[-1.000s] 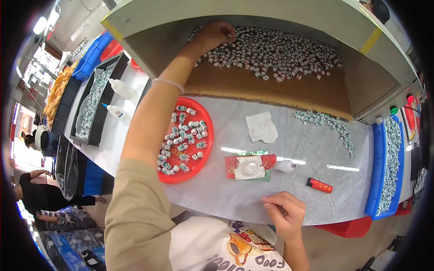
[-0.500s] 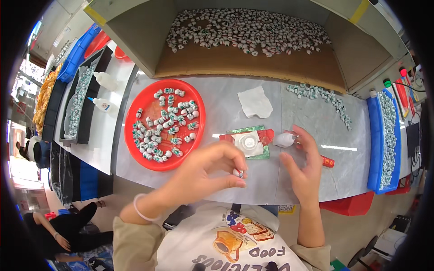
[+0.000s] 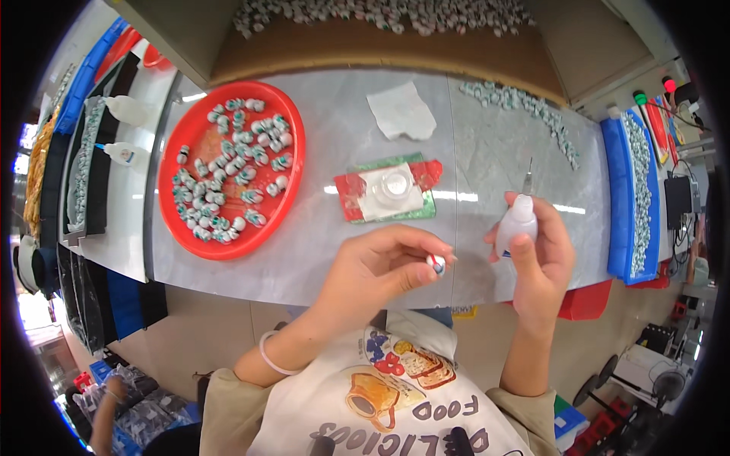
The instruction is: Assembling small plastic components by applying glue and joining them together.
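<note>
My left hand (image 3: 376, 266) pinches a small white rounded bead (image 3: 436, 264) with red and blue marks between thumb and fingertips. To its right, my right hand (image 3: 549, 262) is wrapped around a small white squeeze bottle (image 3: 517, 224), held upright with its thin needle tip (image 3: 528, 181) pointing away from me. Beyond my left hand a small clear round dish (image 3: 396, 186) sits on white paper, over a red and green packet (image 3: 427, 207). The two hands are apart, above the near part of the grey table.
A red round tray (image 3: 299, 152) with many green-and-white pieces stands left. A white tissue (image 3: 401, 112) and a strip of similar pieces (image 3: 525, 106) lie farther back. A blue bin (image 3: 617, 205) stands right; white bottles (image 3: 125, 110) stand far left. A shelf box (image 3: 304, 68) bounds the back.
My right hand has closed around the squeeze bottle, lifted it off to the right and turned its needle away from me. My left hand, still pinching the bead, has moved right. The view has shifted.
</note>
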`<action>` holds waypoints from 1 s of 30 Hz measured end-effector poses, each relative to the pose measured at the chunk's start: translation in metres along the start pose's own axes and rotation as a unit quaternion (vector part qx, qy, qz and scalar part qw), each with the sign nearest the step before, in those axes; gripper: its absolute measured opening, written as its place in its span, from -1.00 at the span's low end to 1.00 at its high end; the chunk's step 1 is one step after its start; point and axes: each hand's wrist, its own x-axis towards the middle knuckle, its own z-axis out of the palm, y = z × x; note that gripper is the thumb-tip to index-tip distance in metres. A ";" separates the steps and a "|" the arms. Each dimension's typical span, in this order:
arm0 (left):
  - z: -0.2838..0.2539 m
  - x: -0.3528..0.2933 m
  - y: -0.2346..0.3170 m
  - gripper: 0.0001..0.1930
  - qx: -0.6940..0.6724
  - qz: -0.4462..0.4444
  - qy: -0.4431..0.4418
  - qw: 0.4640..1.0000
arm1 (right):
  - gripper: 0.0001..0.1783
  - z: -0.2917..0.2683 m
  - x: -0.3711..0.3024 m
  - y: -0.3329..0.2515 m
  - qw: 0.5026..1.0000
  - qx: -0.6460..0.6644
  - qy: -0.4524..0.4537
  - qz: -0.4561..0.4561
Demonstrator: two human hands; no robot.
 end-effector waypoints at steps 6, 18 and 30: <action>-0.014 -0.005 -0.008 -0.78 -0.044 0.054 -0.021 0.997 | -0.48 -0.018 -0.011 -0.008 0.994 -0.068 0.076 -0.033; -0.010 0.003 -0.012 -0.78 -0.005 0.090 -0.013 0.996 | -0.43 -0.008 0.003 -0.020 0.994 -0.080 0.025 -0.071; -0.009 0.001 -0.008 -0.79 0.012 0.028 -0.029 0.999 | -0.44 -0.012 0.007 -0.013 0.995 -0.073 0.040 -0.061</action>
